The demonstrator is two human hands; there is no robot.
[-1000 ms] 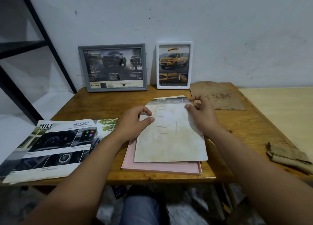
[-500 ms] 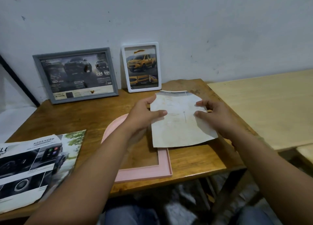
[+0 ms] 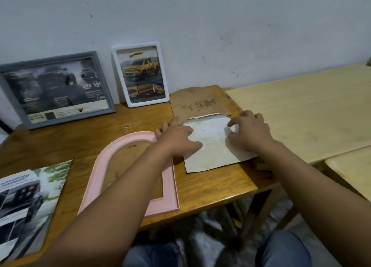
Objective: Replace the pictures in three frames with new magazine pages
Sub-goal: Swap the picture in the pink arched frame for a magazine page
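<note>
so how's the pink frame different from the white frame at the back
The pink frame lies flat on the wooden table; the white frame stands upright against the wall. The pink one is empty, with bare table showing through its opening, while the white one holds a yellow truck picture. The pink one has an arched top; the white one is a rounded rectangle. Both are plain, single-colour frames on the same table.

A brown wooden tabletop (image 3: 206,188) stands against a white wall (image 3: 200,25) that has small dark marks. Just to its right stands a paler wooden table (image 3: 301,114), and a second pale surface (image 3: 353,172) lies nearer at the right edge. Under the tabletop, wooden legs (image 3: 259,216) are visible.
</note>
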